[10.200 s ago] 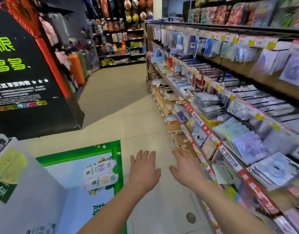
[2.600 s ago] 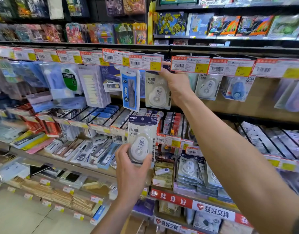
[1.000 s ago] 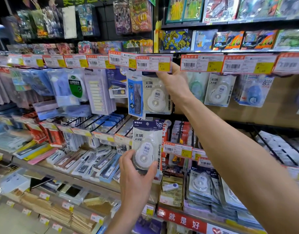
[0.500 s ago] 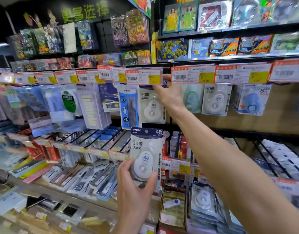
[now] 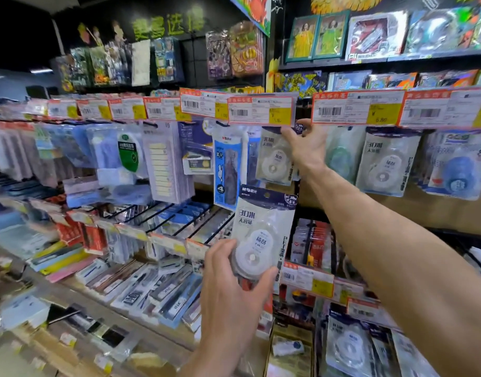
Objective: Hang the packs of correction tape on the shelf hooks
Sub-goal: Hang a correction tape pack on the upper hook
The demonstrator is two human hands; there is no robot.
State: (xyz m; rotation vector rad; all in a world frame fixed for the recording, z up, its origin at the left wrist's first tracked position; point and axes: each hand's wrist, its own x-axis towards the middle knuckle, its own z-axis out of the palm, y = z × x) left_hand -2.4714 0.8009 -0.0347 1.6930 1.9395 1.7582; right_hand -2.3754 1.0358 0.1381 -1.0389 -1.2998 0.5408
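Shelving (image 5: 397, 219) fills the view, its upper edge lined with orange-bordered price tags (image 5: 261, 111) above rows of hanging packets. Below them, a tilted wire rack (image 5: 179, 216) and a lower shelf of pens crowd the left side; open room for movement lies only in front of the display. The right hand (image 5: 305, 144) reaches up to just under the price tags, fingers loosely spread, touching the top of a hanging correction tape pack (image 5: 274, 159) beside a blue packet (image 5: 227, 170). The left hand (image 5: 231, 297) grips a second correction tape pack (image 5: 261, 229) by its lower edge, thumb and fingers pinching the round blister, holding it upright in front of the rack, well below the hooks.
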